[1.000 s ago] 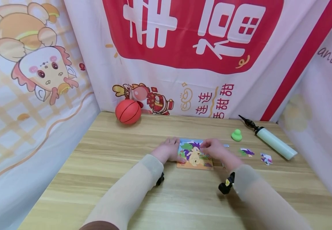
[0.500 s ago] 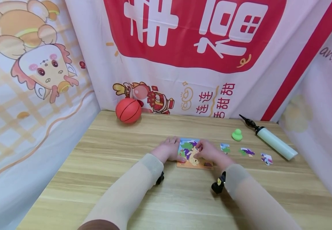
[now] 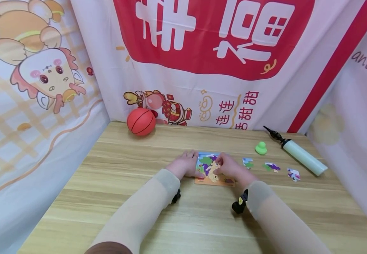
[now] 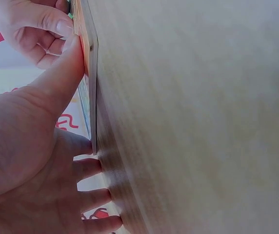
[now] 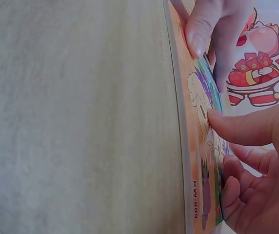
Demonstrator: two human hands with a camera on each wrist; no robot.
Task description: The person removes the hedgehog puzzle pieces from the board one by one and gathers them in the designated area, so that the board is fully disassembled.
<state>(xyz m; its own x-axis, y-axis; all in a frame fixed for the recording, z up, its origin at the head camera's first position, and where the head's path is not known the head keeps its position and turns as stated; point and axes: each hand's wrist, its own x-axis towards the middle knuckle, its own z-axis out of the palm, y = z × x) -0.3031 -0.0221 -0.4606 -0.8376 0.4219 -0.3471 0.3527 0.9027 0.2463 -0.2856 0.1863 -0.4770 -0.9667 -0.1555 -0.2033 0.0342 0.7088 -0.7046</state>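
Note:
A small jigsaw puzzle board (image 3: 213, 179) lies on the table, printed with a purple-haired, cream-bodied cartoon animal. My left hand (image 3: 186, 164) is at its left edge. In the left wrist view, the left thumb (image 4: 73, 58) rests on the board's face and the other fingers spread onto the table. Over the picture's right half is my right hand (image 3: 231, 166). In the right wrist view, the right thumb (image 5: 222, 124) touches the puzzle's face beside bent fingers; whether a piece is between them is hidden. Loose puzzle pieces (image 3: 247, 162), (image 3: 271, 167), (image 3: 294, 174) lie to the right.
On the wooden table (image 3: 132, 151), a red ball (image 3: 141, 121) with basketball lines stands at the back left. A small green toy (image 3: 261, 148) and a hand pump (image 3: 304, 157) lie at the back right. Printed cloth (image 3: 170, 77) hangs behind the table.
My right hand has moved left from the board's right edge over the picture, uncovering the nearest loose piece. Between half a second ago and now it barely moves. My left hand stays in place.

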